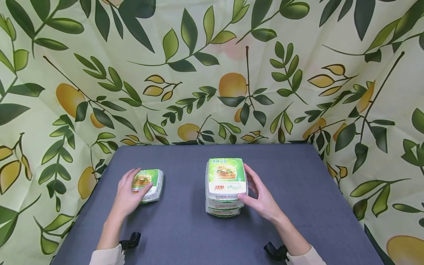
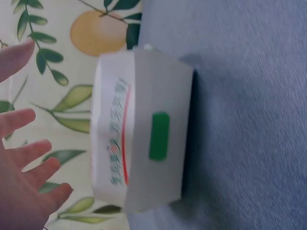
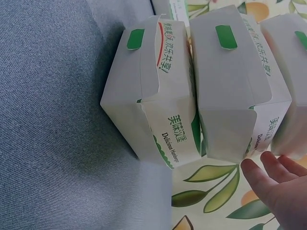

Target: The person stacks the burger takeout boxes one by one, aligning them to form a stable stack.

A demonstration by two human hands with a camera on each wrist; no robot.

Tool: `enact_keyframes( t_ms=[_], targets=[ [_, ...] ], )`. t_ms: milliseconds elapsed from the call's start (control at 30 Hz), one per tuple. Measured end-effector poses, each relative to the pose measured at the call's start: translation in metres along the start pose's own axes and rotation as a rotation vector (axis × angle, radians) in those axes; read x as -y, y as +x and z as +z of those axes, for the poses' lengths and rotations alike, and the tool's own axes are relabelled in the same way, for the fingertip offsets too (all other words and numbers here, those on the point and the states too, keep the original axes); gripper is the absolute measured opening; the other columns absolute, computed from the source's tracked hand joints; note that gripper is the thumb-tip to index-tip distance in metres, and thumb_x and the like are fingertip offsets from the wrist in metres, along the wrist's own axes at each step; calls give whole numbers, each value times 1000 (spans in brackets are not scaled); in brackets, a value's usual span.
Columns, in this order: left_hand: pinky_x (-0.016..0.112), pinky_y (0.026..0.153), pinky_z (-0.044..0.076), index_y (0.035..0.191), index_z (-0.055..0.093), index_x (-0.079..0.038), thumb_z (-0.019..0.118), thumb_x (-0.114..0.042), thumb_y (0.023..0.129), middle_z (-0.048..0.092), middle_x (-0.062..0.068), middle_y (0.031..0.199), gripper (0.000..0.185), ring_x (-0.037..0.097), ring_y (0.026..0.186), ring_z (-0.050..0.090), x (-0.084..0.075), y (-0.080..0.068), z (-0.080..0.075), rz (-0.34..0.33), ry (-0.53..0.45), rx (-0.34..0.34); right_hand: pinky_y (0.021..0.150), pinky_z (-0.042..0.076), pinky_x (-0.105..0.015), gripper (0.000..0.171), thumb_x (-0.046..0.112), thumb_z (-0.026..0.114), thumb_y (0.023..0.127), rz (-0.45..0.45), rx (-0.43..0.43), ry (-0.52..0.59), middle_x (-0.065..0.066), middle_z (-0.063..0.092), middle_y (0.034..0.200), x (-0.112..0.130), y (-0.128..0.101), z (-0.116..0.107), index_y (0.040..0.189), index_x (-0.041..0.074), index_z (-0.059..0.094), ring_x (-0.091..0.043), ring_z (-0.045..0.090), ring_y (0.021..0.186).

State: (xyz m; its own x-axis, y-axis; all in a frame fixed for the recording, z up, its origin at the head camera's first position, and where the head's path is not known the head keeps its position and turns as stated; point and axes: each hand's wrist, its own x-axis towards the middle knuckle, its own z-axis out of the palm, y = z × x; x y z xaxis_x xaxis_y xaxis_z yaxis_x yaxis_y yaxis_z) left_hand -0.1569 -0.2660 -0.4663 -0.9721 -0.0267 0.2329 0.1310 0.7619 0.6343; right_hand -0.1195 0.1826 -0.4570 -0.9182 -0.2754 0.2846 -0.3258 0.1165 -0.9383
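A hamburger box [image 1: 160,186], green and white with a burger picture on its lid, lies on the left part of the table. My left hand [image 1: 130,193] is over its left side, thumb and fingers spread. From the left wrist view, the fingers [image 2: 36,155] stand apart above the box [image 2: 160,91]. Three similar boxes are stacked right of centre, slightly out of line. My right hand [image 1: 261,197] is at the right side of the top box [image 1: 226,184], thumb at its front corner and fingers farther back. The right wrist view shows the bottom box [image 3: 129,81] and middle box [image 3: 230,81] below the fingertips.
A dark blue-grey cloth covers the table [image 1: 185,235]. Behind it and along both sides hangs a pale curtain [image 1: 198,88] printed with leaves and oranges. Black camera mounts [image 1: 130,241] sit at both wrists, by the white sleeves.
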Motion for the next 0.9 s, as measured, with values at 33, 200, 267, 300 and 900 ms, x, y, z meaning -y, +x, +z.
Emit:
enact_keyframes(
  t_ms=[33, 200, 267, 300, 900],
  targets=[
    [74, 107, 24, 153, 40, -5, 74, -43, 91, 27, 27, 158, 80, 53, 143, 22, 2, 0, -1, -20, 1, 19, 110, 33, -18, 89, 13, 71, 91, -1, 0, -1, -9, 25, 164, 0, 0, 0, 163, 17, 20, -31, 34, 143],
    [79, 106, 19, 161, 25, -8, 74, -49, 89, 9, 29, 164, 96, 55, 147, 8, 11, -3, -7, -122, 6, 120, 110, 33, -18, 89, 14, 71, 91, 1, 2, -5, -9, 25, 165, 0, 0, 0, 163, 18, 20, -32, 33, 143],
    [79, 106, 17, 162, 20, -9, 74, -50, 88, 4, 29, 165, 101, 56, 147, 5, 14, -4, -8, -153, 1, 152, 110, 33, -18, 89, 14, 72, 91, 3, 2, -6, -9, 25, 165, 1, 0, 0, 163, 18, 20, -32, 33, 143],
    [79, 107, 16, 163, 17, -10, 75, -51, 88, 2, 29, 165, 103, 57, 147, 4, 16, -5, -9, -166, -5, 167, 110, 33, -18, 89, 14, 72, 91, 3, 2, -4, -9, 25, 165, 1, 0, 0, 163, 18, 20, -32, 33, 144],
    [70, 113, 16, 163, 2, -3, 86, -35, 81, 8, 35, 161, 122, 53, 147, 12, 45, -7, -1, -193, -169, 278, 111, 32, -19, 88, 14, 71, 91, 3, 1, -18, -9, 24, 165, 0, 0, 0, 163, 17, 20, -32, 33, 144]
  ],
)
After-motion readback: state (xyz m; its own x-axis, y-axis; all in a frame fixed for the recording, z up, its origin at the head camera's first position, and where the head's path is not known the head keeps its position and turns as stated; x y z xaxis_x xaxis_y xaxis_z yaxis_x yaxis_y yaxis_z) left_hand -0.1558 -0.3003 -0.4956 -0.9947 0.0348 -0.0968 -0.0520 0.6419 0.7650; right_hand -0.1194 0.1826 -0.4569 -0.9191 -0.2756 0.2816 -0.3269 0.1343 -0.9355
